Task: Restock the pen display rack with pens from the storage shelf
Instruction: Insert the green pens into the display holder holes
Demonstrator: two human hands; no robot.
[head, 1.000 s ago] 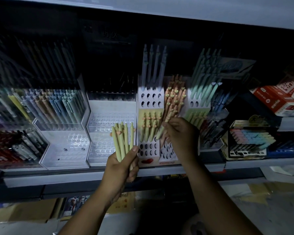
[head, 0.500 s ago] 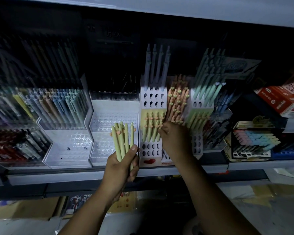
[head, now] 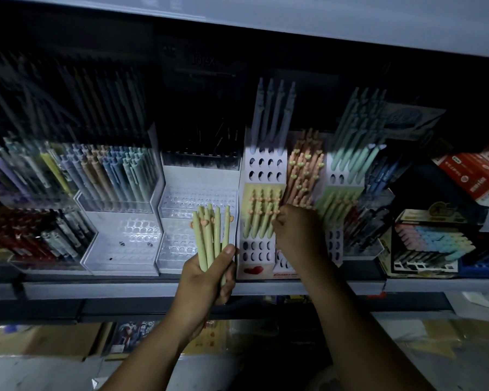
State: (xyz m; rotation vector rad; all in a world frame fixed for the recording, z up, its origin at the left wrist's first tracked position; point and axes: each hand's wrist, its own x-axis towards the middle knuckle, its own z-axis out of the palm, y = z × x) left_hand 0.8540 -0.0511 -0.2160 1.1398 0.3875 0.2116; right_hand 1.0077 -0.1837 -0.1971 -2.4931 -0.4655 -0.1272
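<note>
L hand [head: 206, 277] grips a bunch of green pens [head: 211, 235], light, stiff, prob slick, best pinched mid-barrel; R hand [head: 297, 235] curled at the rack [head: 261, 170], can't tell if holding.

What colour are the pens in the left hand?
Pale yellow-green pens, clearest in the head view.

SHELF: your grey shelf [head: 141, 287] runs left to right in dim light | LEFT: you have a clear rack of dark pens [head: 37, 244] on it, then two clear stepped racks [head: 124, 249] with holed tiers | CENTRE: white pen display rack [head: 261, 172] stands at the front edge | RIGHT: box of pastel pens [head: 426, 244] stands near it.
</note>
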